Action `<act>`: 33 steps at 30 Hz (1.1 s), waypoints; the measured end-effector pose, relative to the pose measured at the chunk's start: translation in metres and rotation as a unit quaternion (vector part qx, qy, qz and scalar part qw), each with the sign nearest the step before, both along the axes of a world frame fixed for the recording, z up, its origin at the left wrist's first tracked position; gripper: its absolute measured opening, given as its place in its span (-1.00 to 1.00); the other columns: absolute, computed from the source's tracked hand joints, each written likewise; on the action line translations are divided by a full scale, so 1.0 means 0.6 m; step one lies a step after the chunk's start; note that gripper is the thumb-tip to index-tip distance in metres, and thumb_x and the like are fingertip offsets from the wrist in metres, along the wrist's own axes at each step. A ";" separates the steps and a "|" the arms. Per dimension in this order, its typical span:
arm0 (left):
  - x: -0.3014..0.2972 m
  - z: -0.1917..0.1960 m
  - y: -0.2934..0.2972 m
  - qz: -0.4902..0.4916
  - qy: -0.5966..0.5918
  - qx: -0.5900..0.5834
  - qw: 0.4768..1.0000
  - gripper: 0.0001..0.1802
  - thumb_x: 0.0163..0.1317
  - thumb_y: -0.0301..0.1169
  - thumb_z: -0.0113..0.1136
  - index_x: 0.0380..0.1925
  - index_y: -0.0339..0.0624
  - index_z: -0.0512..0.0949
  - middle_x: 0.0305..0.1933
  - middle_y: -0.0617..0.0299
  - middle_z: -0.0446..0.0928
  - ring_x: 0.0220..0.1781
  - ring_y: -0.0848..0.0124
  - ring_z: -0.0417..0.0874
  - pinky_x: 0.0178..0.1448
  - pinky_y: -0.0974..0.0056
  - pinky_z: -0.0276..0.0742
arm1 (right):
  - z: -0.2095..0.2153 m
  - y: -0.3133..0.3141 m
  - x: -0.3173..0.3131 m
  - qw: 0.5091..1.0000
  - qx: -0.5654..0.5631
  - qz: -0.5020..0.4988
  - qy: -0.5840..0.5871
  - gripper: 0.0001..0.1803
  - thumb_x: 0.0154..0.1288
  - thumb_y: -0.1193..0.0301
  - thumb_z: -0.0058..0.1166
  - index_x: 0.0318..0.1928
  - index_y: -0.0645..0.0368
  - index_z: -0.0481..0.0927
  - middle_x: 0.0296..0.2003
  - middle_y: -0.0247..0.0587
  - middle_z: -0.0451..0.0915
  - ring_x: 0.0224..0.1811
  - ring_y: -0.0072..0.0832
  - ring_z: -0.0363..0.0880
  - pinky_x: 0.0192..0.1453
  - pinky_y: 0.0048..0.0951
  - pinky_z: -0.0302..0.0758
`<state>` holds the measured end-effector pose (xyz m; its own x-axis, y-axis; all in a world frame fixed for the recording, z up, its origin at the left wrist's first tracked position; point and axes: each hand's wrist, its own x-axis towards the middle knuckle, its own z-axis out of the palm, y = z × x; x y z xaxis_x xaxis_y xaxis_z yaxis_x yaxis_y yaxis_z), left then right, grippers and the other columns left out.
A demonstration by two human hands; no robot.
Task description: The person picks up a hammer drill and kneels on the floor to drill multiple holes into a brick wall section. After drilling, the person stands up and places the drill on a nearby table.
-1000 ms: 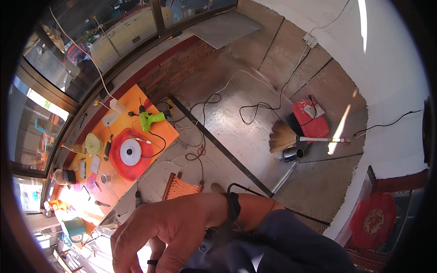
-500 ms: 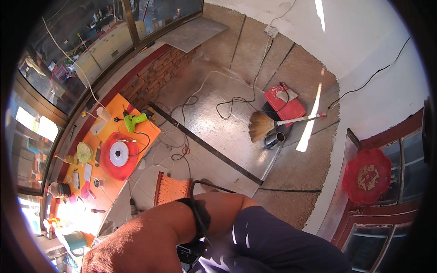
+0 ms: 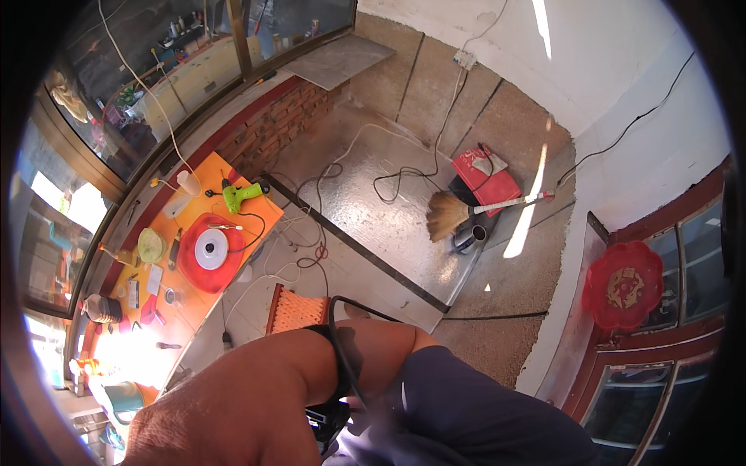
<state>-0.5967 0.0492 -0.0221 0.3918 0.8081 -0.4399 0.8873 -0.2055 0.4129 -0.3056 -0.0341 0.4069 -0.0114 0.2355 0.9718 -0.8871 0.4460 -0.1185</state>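
Across the lower edge bends my bare arm (image 3: 256,380), with a black band (image 3: 347,359) strapped around it. Neither of my hands can be made out, so what they hold or touch is hidden. A black cable (image 3: 336,330) loops up over the band. Below the arm shows part of a black device (image 3: 326,419), close to my dark trousers (image 3: 482,412). Just beyond the arm is a stool (image 3: 299,311) with an orange woven seat. Left of it, an orange table (image 3: 268,217) carries a green power drill (image 3: 242,196) and a red tray (image 3: 200,279) with a white lid (image 3: 220,248).
A broom (image 3: 449,216) lies near a red box (image 3: 505,190) and a dark metal pipe (image 3: 470,237). Loose cables (image 3: 404,182) trail over the floor. A dark strip (image 3: 373,252) crosses it. The red flower-shaped tray (image 3: 622,283) hangs by the window at right.
My view has shifted slightly, so the table and its things appear a little farther right. My arm stays bent across the lower edge. The broom, box and stool keep their places.
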 end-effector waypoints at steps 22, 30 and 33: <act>-0.186 -0.001 0.002 0.119 -0.045 0.004 0.992 -0.71 0.09 -0.32 0.11 -0.35 -0.38 0.56 -0.25 -0.19 0.57 -0.13 -0.07 0.58 -0.03 0.06 0.48 | -0.210 0.066 0.004 0.803 -0.366 -0.152 -0.444 -0.84 0.15 0.41 0.15 -0.27 0.17 0.50 -0.38 -0.32 0.49 -0.35 -0.53 0.48 -0.24 -0.42 0.44; -0.202 -0.019 0.027 -0.002 -0.016 0.013 1.000 -0.68 0.05 -0.29 0.14 -0.36 -0.39 0.56 -0.27 -0.19 0.57 -0.15 -0.10 0.59 -0.05 0.02 0.49 | -0.507 -0.020 0.074 0.518 -0.574 -0.298 -0.560 -0.79 0.15 0.33 0.20 -0.31 0.16 0.48 -0.46 -0.37 0.53 -0.42 -0.62 0.52 -0.33 -0.50 0.45; -0.150 0.041 0.022 0.081 -0.073 0.029 0.994 -0.69 0.05 -0.29 0.14 -0.37 -0.36 0.57 -0.29 -0.19 0.57 -0.16 -0.11 0.59 -0.06 0.02 0.49 | -0.610 -0.071 0.082 0.466 -0.677 -0.275 -0.499 -0.77 0.18 0.31 0.19 -0.33 0.17 0.47 -0.45 -0.36 0.54 -0.47 -0.61 0.53 -0.35 -0.54 0.45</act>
